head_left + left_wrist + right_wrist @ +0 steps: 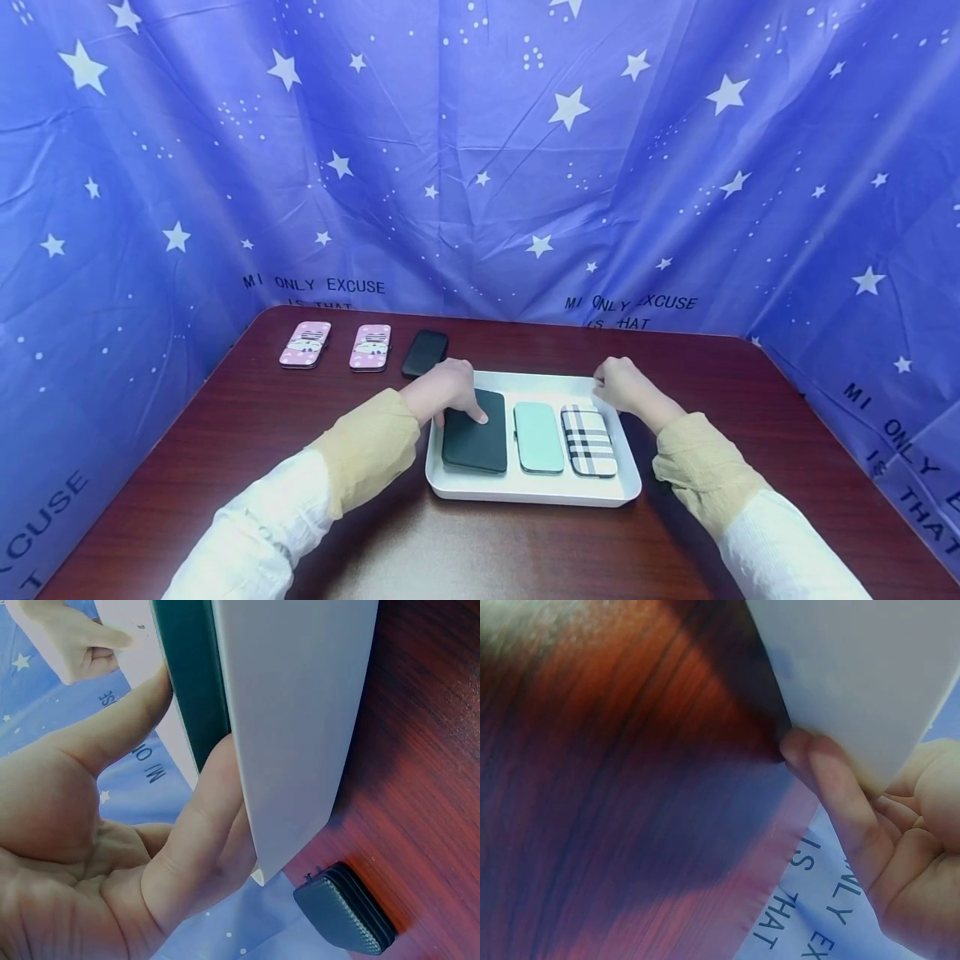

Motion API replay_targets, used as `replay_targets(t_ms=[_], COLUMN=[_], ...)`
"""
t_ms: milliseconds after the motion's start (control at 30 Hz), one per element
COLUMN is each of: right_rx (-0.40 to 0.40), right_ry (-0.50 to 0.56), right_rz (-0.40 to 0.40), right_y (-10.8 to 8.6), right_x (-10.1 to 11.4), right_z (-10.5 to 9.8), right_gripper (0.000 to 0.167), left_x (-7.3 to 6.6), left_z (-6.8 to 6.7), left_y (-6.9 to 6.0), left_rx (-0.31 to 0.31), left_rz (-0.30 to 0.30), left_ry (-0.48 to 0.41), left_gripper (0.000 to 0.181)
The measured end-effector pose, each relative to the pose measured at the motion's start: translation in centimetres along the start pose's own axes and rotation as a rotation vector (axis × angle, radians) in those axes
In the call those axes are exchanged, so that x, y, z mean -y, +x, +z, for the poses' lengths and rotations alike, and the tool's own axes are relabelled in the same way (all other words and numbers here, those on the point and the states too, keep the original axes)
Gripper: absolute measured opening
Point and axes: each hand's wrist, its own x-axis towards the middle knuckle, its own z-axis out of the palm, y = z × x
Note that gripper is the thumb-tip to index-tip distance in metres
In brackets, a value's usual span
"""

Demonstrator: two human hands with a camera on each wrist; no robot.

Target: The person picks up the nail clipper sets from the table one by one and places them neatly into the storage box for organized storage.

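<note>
A white tray [525, 492] holds a dark green case [476, 433] at its left, a mint green case [538, 437] in the middle and a plaid case [589, 442] at its right. My left hand [447, 390] grips the dark green case, thumb on its face; in the left wrist view the fingers of this hand [127, 840] reach between the case [196, 682] and the tray wall [296, 712]. At the tray's far right corner my right hand [626, 387] pinches the rim; in the right wrist view its fingers [844, 791] curl at the tray's corner [862, 690].
Two pink patterned cases [305, 344] [371, 347] and a black case [425, 353] lie on the dark red wooden table [247, 442], left of the tray and farther back. A blue curtain [480, 125] with white stars hangs behind the table and at its sides.
</note>
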Motion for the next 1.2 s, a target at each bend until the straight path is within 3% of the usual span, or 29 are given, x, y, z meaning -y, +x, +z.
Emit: replay_targets(t_ms=[567,1200], right_rx=[-0.001,0.013], right_ry=[-0.011,-0.012], right_rz=[-0.008,0.009], right_y=[0.03,-0.04], right_x=[0.09,0.38], right_z=[0.06,-0.10], right_gripper=[0.051,0.050], left_x=[-0.03,-0.10], left_z=[0.08,0.10], left_y=[0.87,0.86], left_rx=[0.002,0.037], left_rz=[0.026,0.024], left_ry=[0.071,0.025], left_gripper=[0.077,0.079])
